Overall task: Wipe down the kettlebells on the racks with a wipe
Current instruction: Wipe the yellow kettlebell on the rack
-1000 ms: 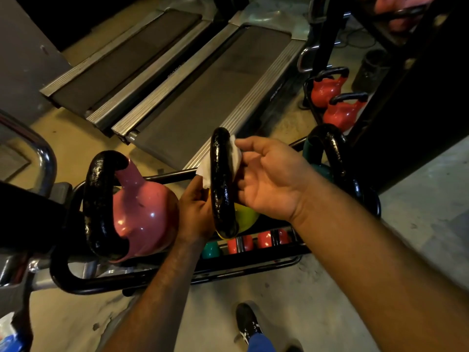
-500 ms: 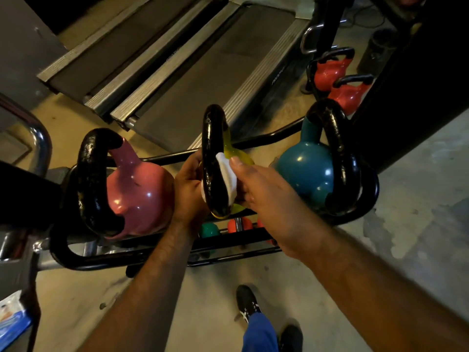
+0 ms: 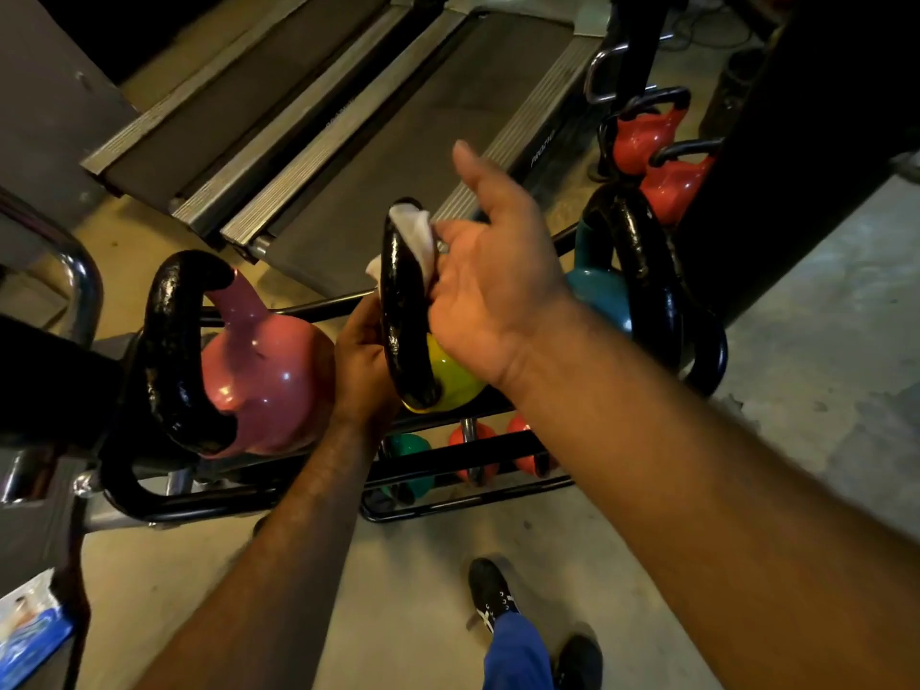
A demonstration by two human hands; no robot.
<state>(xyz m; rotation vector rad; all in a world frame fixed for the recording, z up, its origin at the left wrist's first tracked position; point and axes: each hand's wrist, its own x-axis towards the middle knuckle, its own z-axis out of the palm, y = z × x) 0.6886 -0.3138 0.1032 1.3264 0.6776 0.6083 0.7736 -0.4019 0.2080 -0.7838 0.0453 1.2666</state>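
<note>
Our right hand [image 3: 490, 286] presses a white wipe [image 3: 413, 234] on the black handle of the yellow kettlebell [image 3: 450, 378] on the rack [image 3: 199, 500]. Our left hand [image 3: 361, 361] holds that handle from the other side, beside the pink kettlebell [image 3: 269, 371].

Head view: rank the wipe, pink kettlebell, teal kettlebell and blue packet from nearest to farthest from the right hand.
1. Wipe, under the right hand.
2. Teal kettlebell, just right.
3. Pink kettlebell, left.
4. Blue packet, bottom-left corner.

Two treadmills [image 3: 378, 117] lie behind; black shoes [image 3: 490, 597] on concrete floor [image 3: 806, 371].
</note>
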